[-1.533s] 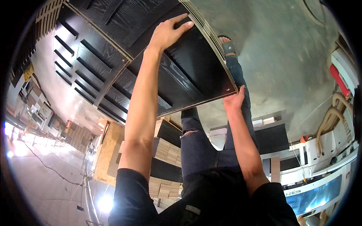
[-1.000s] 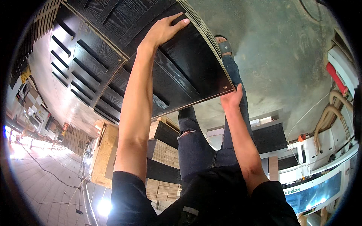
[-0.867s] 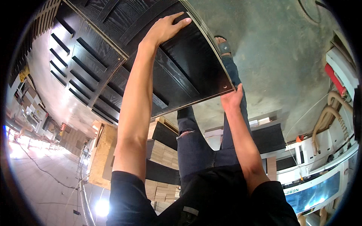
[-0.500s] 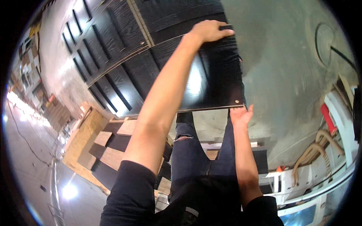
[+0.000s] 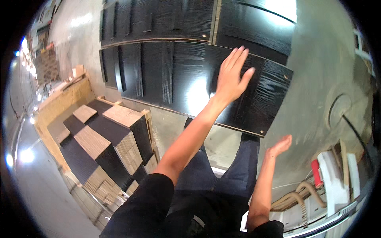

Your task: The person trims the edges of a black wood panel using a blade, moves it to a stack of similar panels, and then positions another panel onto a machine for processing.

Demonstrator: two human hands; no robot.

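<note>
My left hand (image 5: pixel 233 79) lies over the right part of a glossy black wood-grained board (image 5: pixel 190 89), fingers stretched out and thumb apart. Whether its palm presses on the board or hovers just above cannot be made out. This board is the nearest of several black boards lying side by side, and small round holes show near its right corners. Beyond the board's near right corner, my right hand (image 5: pixel 281 146) is in the air, away from the board. It holds nothing, and its fingers are loosely extended, partly seen edge-on.
More black boards (image 5: pixel 158 20) lie behind the nearest one. To my left, stacked black-faced boards with pale edges (image 5: pixel 105 146) stand beside a wooden crate wall (image 5: pixel 59 103). On the right are beige hoses (image 5: pixel 297 196), a red roll (image 5: pixel 316 173) and a black cable (image 5: pixel 355 131) on the floor.
My left hand has left the board's far right corner and moved inward over its face. My right hand has let go of the near right corner and moved off rightward. The view has turned.
</note>
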